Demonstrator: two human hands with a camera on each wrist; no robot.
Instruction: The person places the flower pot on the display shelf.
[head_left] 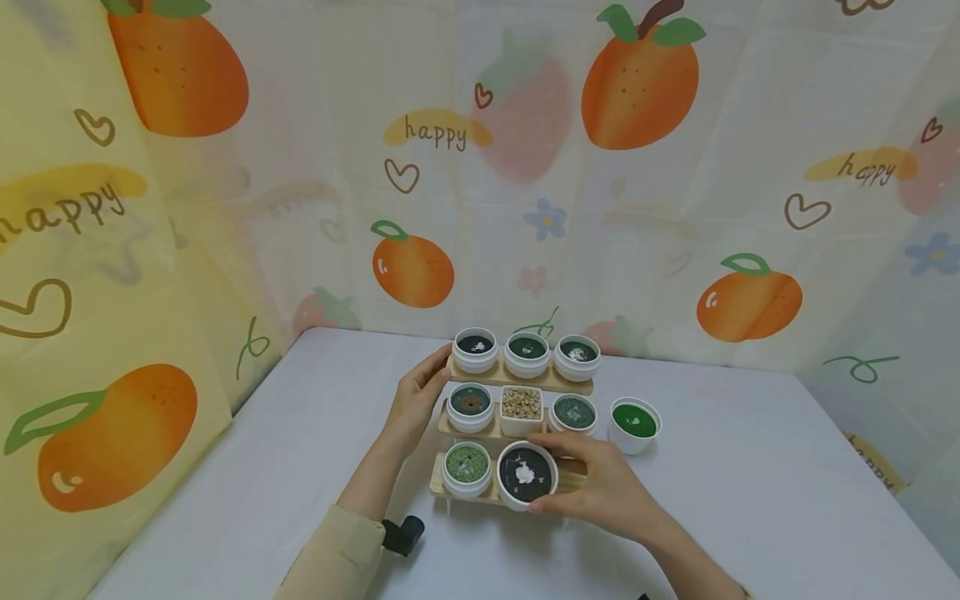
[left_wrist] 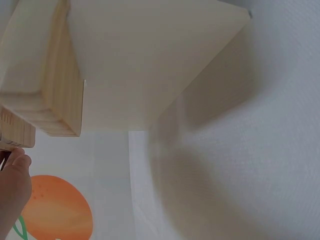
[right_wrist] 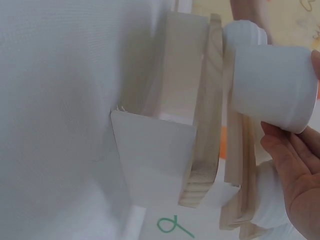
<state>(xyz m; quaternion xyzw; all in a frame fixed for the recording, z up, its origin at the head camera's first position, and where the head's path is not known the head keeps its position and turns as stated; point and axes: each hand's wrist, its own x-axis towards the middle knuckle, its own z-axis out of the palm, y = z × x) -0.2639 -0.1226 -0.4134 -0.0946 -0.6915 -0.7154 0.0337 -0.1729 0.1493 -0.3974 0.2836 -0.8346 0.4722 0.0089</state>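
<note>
A three-tier wooden stand [head_left: 517, 382] on white supports bears several small white pots. My left hand [head_left: 415, 400] grips the left end of its top board; in the left wrist view, fingers [left_wrist: 19, 161] meet the board's edge. My right hand [head_left: 600, 479] pinches a white cup [right_wrist: 275, 85] by its sides, thumb in front and fingers behind. Dark filling with a white patch [head_left: 525, 472] shows inside this cup. It is at the middle of the lowest tier, beside a pot of speckled green [head_left: 467, 464]; whether its base touches the board is unclear.
A white cup with bright green filling [head_left: 634, 423] stands on the table right of the stand. A square cup of tan bits [head_left: 521, 404] sits mid-tier. A small black object [head_left: 403, 535] is by the left sleeve. A fruit-printed cloth [head_left: 540, 208] hangs behind.
</note>
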